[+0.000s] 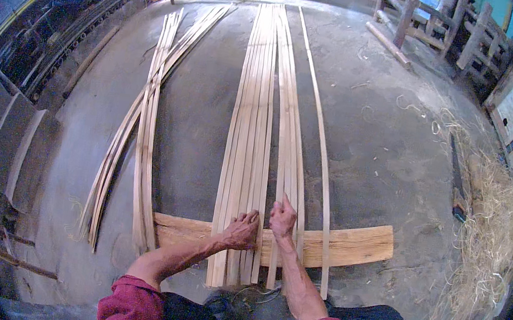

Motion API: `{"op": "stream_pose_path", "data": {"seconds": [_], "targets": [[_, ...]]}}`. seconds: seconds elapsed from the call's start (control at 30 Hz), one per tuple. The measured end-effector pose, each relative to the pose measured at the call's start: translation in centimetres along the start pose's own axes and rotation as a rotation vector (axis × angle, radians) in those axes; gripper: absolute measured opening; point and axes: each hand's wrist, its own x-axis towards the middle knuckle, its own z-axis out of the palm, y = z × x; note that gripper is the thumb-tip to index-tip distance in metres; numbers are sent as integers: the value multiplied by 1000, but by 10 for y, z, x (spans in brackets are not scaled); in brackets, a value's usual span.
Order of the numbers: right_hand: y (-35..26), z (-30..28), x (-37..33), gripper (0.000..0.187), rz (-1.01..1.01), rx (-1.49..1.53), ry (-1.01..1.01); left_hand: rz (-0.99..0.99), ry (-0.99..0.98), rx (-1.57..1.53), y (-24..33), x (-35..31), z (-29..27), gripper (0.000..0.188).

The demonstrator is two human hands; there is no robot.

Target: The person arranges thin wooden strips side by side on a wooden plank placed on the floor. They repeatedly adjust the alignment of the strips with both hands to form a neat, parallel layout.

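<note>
Long pale bamboo strips [249,127] lie side by side on the floor, running away from me. Their near ends cross a wide, flat wooden board [359,243]. My left hand [242,230] is on the right edge of this group, its fingers bent and closed on the outermost strip. Just right of it, my right hand [283,218] is closed in a fist above the gap beside a second, narrower group of strips [290,119]. Whatever it may grip is hidden. A single strip [322,130] lies apart farther right.
Two crossing bundles of strips [152,91] lie on the left. A saw [458,186] and a heap of fibrous shavings [489,236] are at the right. Wooden railings [410,25] stand at the far right, a grey block [11,128] at the left.
</note>
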Motion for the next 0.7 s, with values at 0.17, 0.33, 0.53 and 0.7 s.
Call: {"op": "stream_pose_path", "data": {"seconds": [0.17,0.33,0.53,0.7], "targets": [[-11,12,19,37,-80,-140,-23,-25,-39,137,11,11,6,83],[3,28,18,34,268,121,-95,-26,17,122,5,7,17,74],[19,41,-5,47,283,158,-75,168,34,181,-15,-11,8,64],[15,29,-4,44,188,-218,-70,257,178,103,-17,-16,12,64]]}}
